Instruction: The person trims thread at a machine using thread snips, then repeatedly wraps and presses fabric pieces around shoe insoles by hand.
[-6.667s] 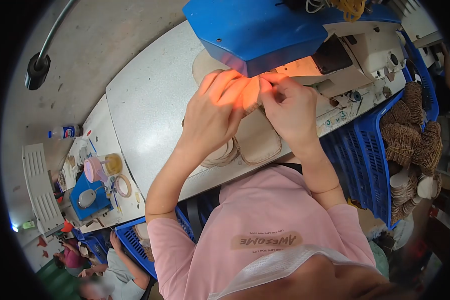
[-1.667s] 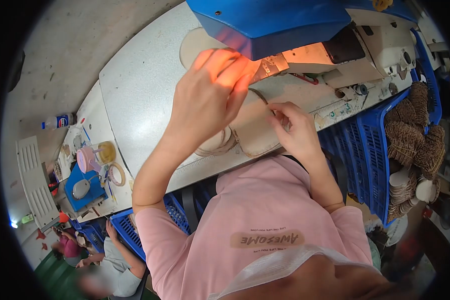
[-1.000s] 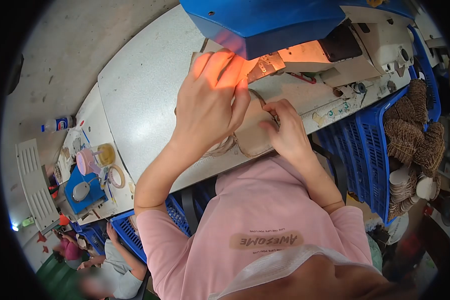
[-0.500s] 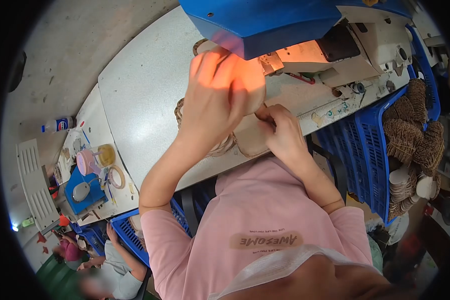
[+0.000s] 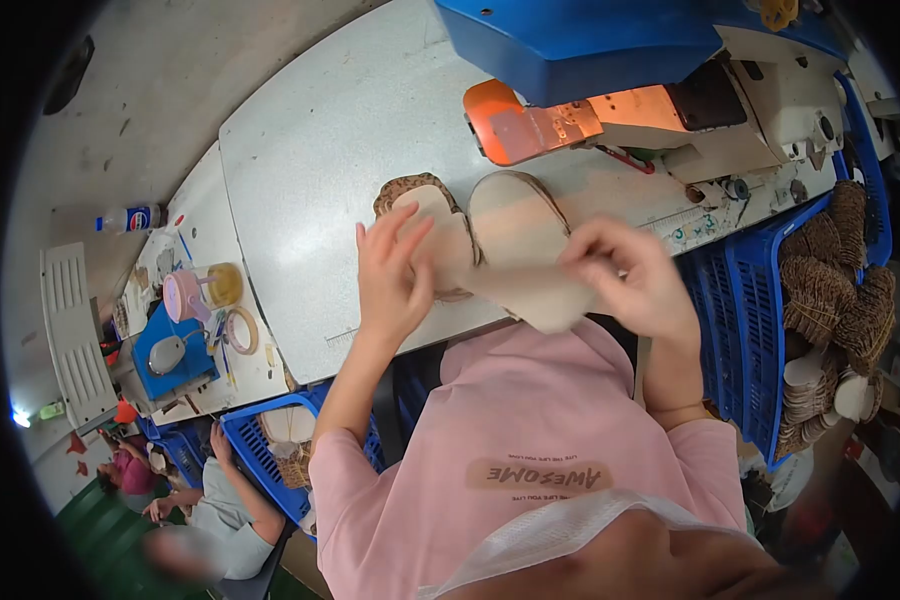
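Note:
My left hand has its fingers spread at the left stack of cream oval pieces, which has a brown patterned piece at its top edge. Whether it touches the stack is unclear. My right hand is closed in a pinch on a cream piece, blurred by motion, which hangs over the table's front edge. Just above it lies the right stack of cream oval pieces with brown edges. The machine's narrow arm, lit orange, has no hand near it.
A blue machine housing overhangs the white table. At the right, a blue crate stands beside bundled brown pieces. A pink cup, tape roll and bottle are at the left. A co-worker sits lower left.
Both hands have left the lit machine area. My left hand has come down and its fingers have spread; my right hand has moved right with a cream piece. The two stacks show more fully.

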The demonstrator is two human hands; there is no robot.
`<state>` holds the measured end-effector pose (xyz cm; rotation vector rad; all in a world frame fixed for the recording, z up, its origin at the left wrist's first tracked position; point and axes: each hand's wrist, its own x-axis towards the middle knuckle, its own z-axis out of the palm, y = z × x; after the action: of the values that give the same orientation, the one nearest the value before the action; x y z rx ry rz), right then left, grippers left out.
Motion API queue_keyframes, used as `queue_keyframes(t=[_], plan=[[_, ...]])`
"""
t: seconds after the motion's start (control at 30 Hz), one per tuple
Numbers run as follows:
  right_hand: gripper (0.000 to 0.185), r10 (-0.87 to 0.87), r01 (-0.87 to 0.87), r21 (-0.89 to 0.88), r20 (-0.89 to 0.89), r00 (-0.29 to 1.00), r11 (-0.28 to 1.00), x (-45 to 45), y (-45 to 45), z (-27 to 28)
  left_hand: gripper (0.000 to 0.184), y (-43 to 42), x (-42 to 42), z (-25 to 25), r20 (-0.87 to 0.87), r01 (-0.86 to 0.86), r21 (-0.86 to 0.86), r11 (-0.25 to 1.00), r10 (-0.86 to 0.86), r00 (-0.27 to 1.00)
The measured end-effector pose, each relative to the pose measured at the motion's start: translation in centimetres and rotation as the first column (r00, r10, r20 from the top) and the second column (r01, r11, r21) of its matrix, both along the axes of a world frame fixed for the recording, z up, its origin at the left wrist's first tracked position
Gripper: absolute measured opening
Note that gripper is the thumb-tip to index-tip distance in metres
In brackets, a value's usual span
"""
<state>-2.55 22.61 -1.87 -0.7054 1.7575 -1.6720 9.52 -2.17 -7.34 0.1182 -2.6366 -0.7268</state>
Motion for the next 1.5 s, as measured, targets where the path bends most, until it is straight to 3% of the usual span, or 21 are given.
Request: queue_keyframes(t=[0.07, 0.13, 0.2, 0.23, 0.27, 0.37, 0.4, 0.5, 0.67, 0.77, 0.97, 1.07, 1.17, 1.3, 1.5], plan=[[0.008, -0.22, 0.218, -0.03, -0.101, 0.97, 0.975, -0.2, -1.5, 1.9, 0.031, 0.3, -0.4, 1.5, -0.183, -0.056, 0.143, 0.988, 0.082, 0.98], [0.014, -0.394, 0.391, -0.065, -0.261, 0.881, 0.918, -1.1, -3.5, 1.9, 0.03, 1.0, -1.4, 3.5, -0.371, 0.033, 0.015, 0.999, -0.025, 0.928], [0.017, -0.405, 0.465, 0.039, -0.432, 0.806, 0.884, -1.9, -5.1, 2.1, 0.035, 2.2, -3.2, 5.6, -0.468, 0.139, -0.138, 0.981, -0.188, 0.863], [0.018, -0.398, 0.508, 0.085, -0.516, 0.758, 0.857, -2.3, -5.8, 2.3, 0.034, 2.9, -4.6, 6.3, -0.443, 0.19, -0.167, 0.967, -0.246, 0.862], [0.02, -0.451, 0.53, 0.012, -0.509, 0.733, 0.848, -2.4, -6.4, 1.6, 0.032, 3.4, -5.8, 6.6, -0.416, 0.241, -0.195, 0.951, -0.302, 0.858], [0.018, -0.434, 0.558, 0.159, -0.472, 0.767, 0.814, -2.0, -5.7, 2.3, 0.033, 4.1, -7.9, 6.7, -0.213, 0.296, -0.06, 0.953, -0.302, 0.929], [0.017, -0.462, 0.556, 0.141, -0.413, 0.785, 0.819, -1.9, -5.3, 2.2, 0.036, 3.6, -8.1, 6.3, -0.181, 0.301, -0.152, 0.942, -0.326, 0.928], [0.014, -0.525, 0.562, 0.072, -0.274, 0.806, 0.824, -1.6, -4.3, 1.6, 0.031, 4.2, -7.9, 7.5, -0.086, 0.285, -0.201, 0.937, -0.306, 0.948], [0.01, -0.565, 0.573, -0.069, -0.302, 0.768, 0.816, -1.8, -5.1, 1.1, 0.033, 4.9, -8.0, 8.1, -0.085, 0.213, -0.231, 0.949, -0.238, 0.968], [0.007, -0.506, 0.554, 0.016, -0.386, 0.771, 0.833, -2.3, -5.5, 1.7, 0.032, 4.8, -8.4, 8.6, -0.083, 0.196, -0.25, 0.948, -0.223, 0.971], [0.007, -0.481, 0.631, 0.05, -0.601, 0.638, 0.774, -3.4, -6.8, 1.7, 0.029, 3.0, -10.6, 7.9, -0.068, 0.263, -0.211, 0.941, -0.283, 0.957], [0.007, -0.523, 0.636, -0.041, -0.612, 0.593, 0.77, -3.7, -7.0, 0.9, 0.024, 2.2, -11.3, 7.6, -0.1, 0.285, -0.188, 0.94, -0.306, 0.947], [0.006, -0.577, 0.628, -0.122, -0.556, 0.598, 0.768, -3.4, -6.7, 0.4, 0.017, 2.0, -11.4, 8.4, -0.099, 0.307, -0.166, 0.937, -0.326, 0.94], [0.005, -0.529, 0.571, -0.071, -0.483, 0.698, 0.818, -2.1, -4.6, -0.1, 0.011, 1.8, -11.9, 8.4, -0.114, 0.359, -0.12, 0.926, -0.372, 0.921], [0.006, -0.425, 0.489, 0.07, -0.4, 0.812, 0.869, -0.1, -2.3, -2.6, 0.013, 1.5, -11.9, 8.3, -0.094, 0.285, -0.216, 0.934, -0.31, 0.946]])
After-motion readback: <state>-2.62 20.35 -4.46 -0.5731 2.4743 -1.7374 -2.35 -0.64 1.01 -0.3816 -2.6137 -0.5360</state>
